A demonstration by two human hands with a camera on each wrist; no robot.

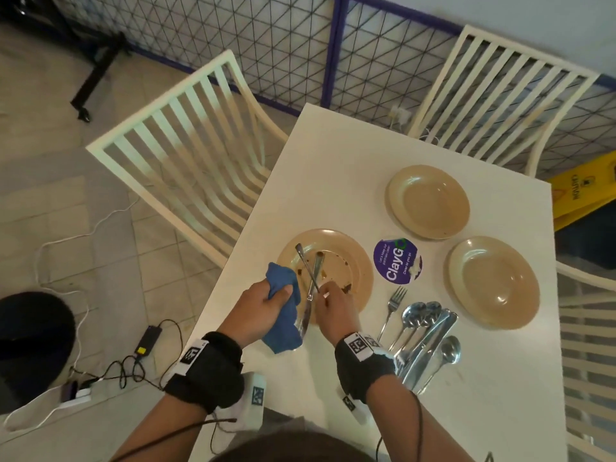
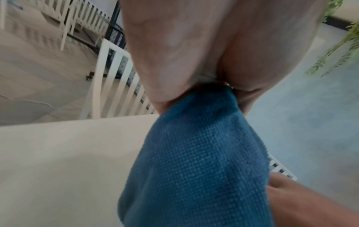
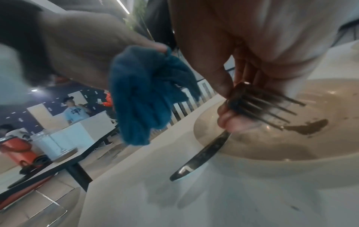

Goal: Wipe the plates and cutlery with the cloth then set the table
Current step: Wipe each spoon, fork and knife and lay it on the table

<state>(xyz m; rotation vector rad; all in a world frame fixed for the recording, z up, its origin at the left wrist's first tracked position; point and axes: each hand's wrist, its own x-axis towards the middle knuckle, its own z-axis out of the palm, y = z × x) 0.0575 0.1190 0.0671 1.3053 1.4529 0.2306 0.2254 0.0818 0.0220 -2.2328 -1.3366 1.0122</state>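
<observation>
A dirty tan plate [image 1: 353,261] with brown smears sits near the table's left edge; the right wrist view shows it too [image 3: 272,159]. Across it lie a knife [image 1: 306,315] and a fork [image 1: 305,261], crossed. My right hand [image 1: 328,296] pinches the fork [image 3: 258,107] at the tines between thumb and fingers. The knife [image 3: 198,156] rests over the plate's rim. My left hand [image 1: 266,301] grips a bunched blue cloth [image 1: 283,325] just left of the plate, close beside the knife. The cloth [image 2: 194,153] hangs from the left fist [image 2: 174,53].
Two tan plates [image 1: 428,201] [image 1: 493,281] without smears lie on the white table [image 1: 333,161] to the right. A pile of spoons and knives [image 1: 423,335] and a single fork [image 1: 395,305] lie near my right wrist. A purple round sticker [image 1: 398,265] sits mid-table. White slatted chairs [image 1: 186,155] surround it.
</observation>
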